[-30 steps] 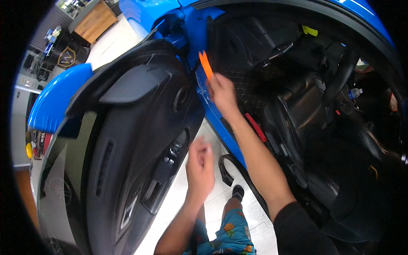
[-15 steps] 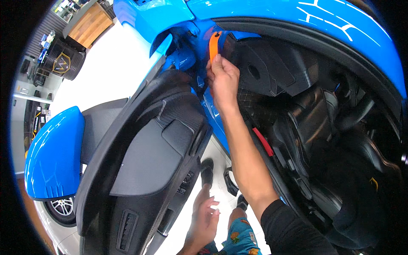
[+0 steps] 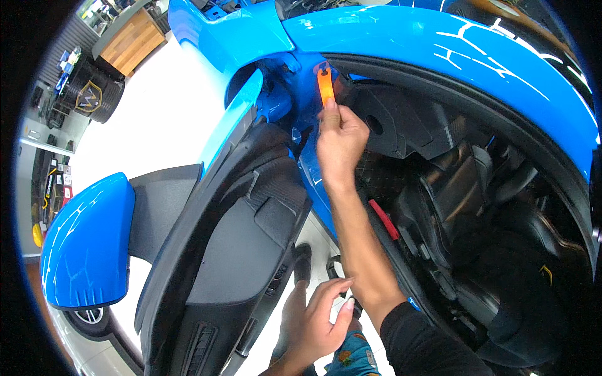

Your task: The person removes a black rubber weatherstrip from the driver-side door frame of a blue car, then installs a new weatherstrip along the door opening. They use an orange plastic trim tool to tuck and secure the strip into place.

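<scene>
My right hand [image 3: 342, 136] is closed around the lower end of a flat orange pry tool [image 3: 325, 84]. The tool's notched upper tip lies at the front of a blue car's door opening, against or just before the blue door pillar [image 3: 305, 88] beside the black door seal [image 3: 376, 66]. Whether it is wedged under anything I cannot tell. Lower down, my left hand [image 3: 321, 326] hovers near my right forearm, fingers curved and apart from the thumb, holding nothing.
To the left the black-lined car door [image 3: 235, 250] stands wide open, its blue side mirror [image 3: 88, 241] sticking out. On the right are a black seat [image 3: 451, 182] and a red strip [image 3: 384, 219] by the sill. A black drum [image 3: 94, 88] stands at the far left.
My left hand has risen and moved right, closer to my right forearm. The whole view has shifted a little, and the right hand still grips the pry tool at the pillar.
</scene>
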A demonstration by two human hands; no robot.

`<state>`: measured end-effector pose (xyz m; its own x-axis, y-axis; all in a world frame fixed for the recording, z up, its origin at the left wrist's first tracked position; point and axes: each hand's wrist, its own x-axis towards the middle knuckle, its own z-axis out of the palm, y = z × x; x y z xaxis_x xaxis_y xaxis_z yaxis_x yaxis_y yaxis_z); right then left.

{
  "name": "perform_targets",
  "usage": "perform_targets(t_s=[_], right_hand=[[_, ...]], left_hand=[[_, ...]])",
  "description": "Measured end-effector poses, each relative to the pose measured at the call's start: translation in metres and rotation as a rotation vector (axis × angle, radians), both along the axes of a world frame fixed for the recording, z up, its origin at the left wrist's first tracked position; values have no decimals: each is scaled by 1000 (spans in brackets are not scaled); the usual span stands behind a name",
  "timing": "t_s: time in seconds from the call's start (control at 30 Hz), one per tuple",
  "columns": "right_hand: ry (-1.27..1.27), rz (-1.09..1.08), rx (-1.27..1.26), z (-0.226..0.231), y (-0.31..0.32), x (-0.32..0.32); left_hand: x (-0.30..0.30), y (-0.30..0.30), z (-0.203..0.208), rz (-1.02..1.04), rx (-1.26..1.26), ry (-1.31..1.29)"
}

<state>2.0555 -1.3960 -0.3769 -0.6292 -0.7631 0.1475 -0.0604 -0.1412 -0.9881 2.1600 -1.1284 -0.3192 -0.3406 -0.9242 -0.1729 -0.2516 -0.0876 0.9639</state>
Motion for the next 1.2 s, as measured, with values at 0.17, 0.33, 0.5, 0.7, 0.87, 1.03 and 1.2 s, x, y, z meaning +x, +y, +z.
perform_targets(t_s=[0.17, 0.33, 0.5, 0.7, 0.87, 1.03, 1.2], right_hand=[[-169, 177, 181, 31, 18, -18], [-141, 244, 176, 16, 14, -31], [-44, 240, -208, -8, 4, -18], [-37, 311, 125, 8, 3, -49], [275, 274, 255, 37, 17, -55], [119, 289, 122, 10, 11, -57], [-285, 499, -36, -20, -2, -47]], left_hand=[[-25, -42, 6, 129, -280, 38], [-87, -153, 10, 443, -531, -18], [-99, -274, 41, 783, -187, -79], [-96, -290, 2, 781, -402, 126], [-92, -294, -5, 802, -435, 261], [-104, -285, 11, 783, -234, 308], [-97, -294, -3, 793, -362, 205]])
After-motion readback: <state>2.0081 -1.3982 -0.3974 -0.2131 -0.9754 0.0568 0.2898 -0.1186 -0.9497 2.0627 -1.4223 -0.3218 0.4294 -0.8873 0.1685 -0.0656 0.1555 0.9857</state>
